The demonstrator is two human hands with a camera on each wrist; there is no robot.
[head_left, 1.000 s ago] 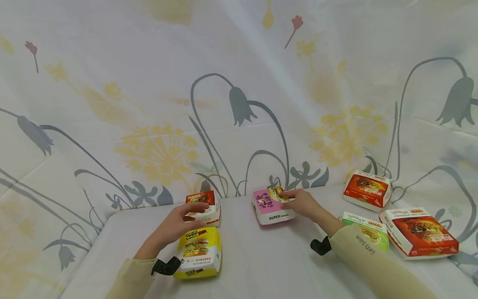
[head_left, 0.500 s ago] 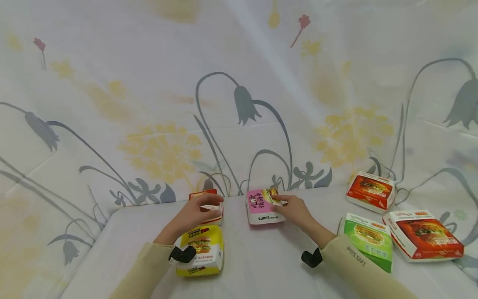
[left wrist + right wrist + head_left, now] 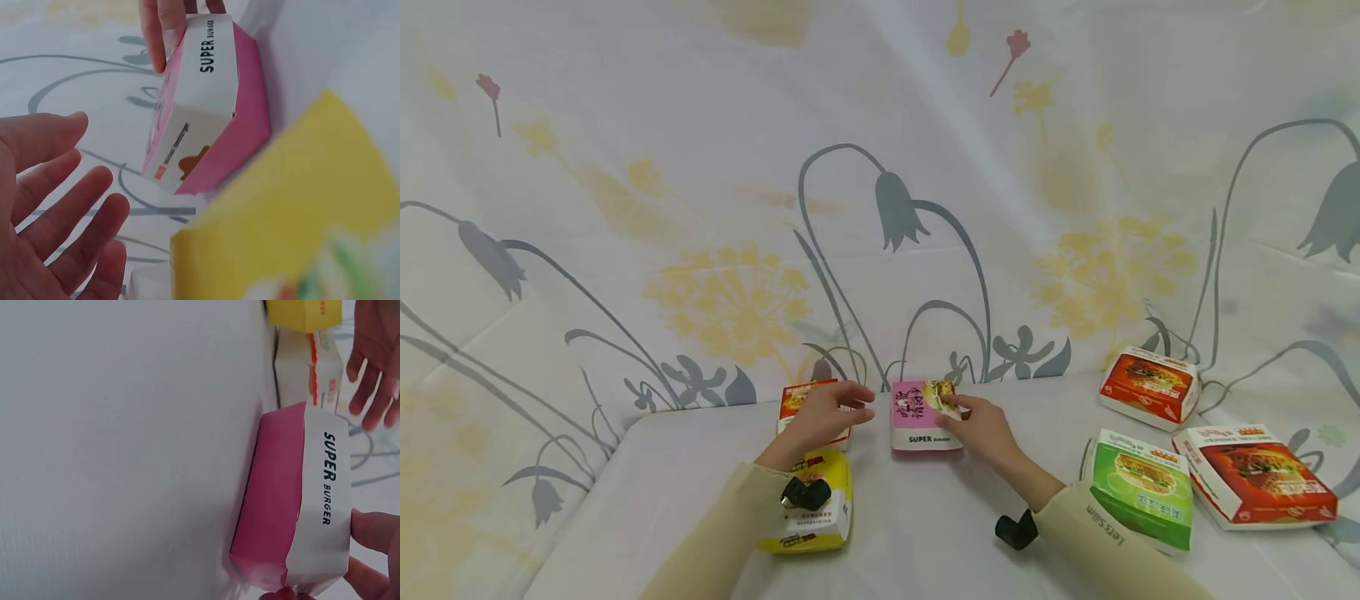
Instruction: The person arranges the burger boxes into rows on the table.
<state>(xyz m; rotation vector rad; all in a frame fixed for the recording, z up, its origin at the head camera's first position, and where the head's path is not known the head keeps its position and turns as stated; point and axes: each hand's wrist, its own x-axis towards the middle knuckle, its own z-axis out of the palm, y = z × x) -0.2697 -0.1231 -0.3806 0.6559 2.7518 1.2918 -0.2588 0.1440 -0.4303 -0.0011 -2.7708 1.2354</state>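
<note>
A pink and white burger box (image 3: 917,417), lettered "SUPER BURGER", sits on the table near the back, in the middle of the head view. My right hand (image 3: 985,429) grips its right end, with the thumb on the lid's edge and fingers at the side. Left of it, my left hand (image 3: 820,423) hovers with loosely bent fingers, holding nothing. Beneath that hand is a red and white burger box (image 3: 796,398), partly covered. Just in front of this box lies a yellow burger box (image 3: 823,529), overlapped by the left wrist's black camera (image 3: 805,493).
On the right stand a small red burger box (image 3: 1150,387), a green one (image 3: 1142,487) and a larger red one (image 3: 1258,479). A white cloth (image 3: 925,533) covers the table. Behind it hangs a flower-printed curtain (image 3: 850,275).
The pink box has shifted left with my right hand and turned slightly, so its front faces me more squarely. My left hand has moved right, towards the pink box.
</note>
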